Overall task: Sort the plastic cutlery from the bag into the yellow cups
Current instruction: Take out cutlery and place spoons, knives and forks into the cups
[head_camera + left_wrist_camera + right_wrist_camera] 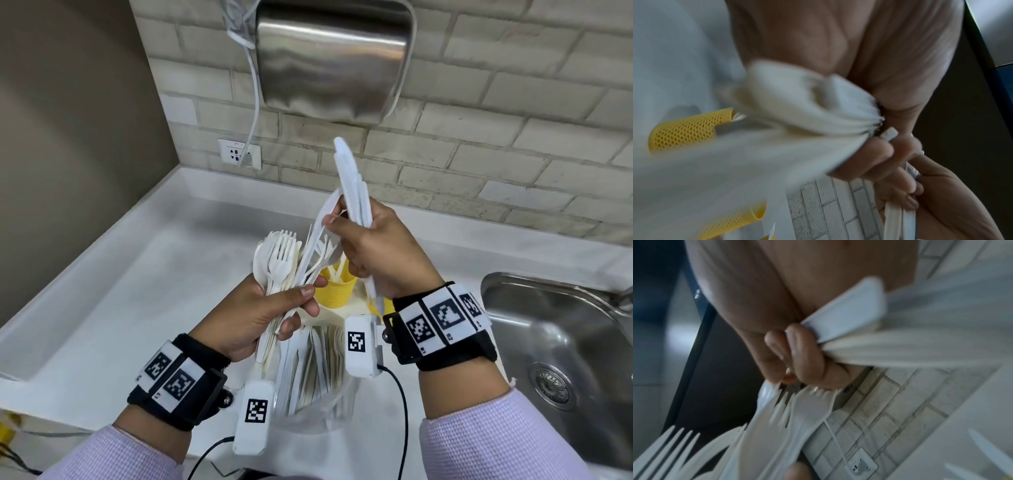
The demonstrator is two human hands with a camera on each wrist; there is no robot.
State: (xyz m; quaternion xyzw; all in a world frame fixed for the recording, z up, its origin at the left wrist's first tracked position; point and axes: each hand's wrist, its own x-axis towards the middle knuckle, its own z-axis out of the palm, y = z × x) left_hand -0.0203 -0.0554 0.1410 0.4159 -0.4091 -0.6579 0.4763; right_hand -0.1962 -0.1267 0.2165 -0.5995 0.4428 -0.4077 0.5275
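My left hand (274, 308) grips a mixed bunch of white plastic forks and spoons (279, 260) above the counter; the same bunch (797, 116) shows blurred in the left wrist view. My right hand (370, 250) holds a bundle of white knives (352, 185) upright, blades up, and its thumb and forefinger pinch another knife (322, 226) that still lies in the left bunch. The knife handles (846, 321) appear in the right wrist view. A yellow cup (337, 287) with cutlery in it stands behind my hands. The clear bag (318, 370) with several more pieces lies below my wrists.
A steel sink (561, 342) is set into the white counter (137, 291) at the right. A steel hand dryer (332, 58) hangs on the brick wall, with a wall socket (239, 154) and cable beside it. Two yellow cups (684, 129) show in the left wrist view.
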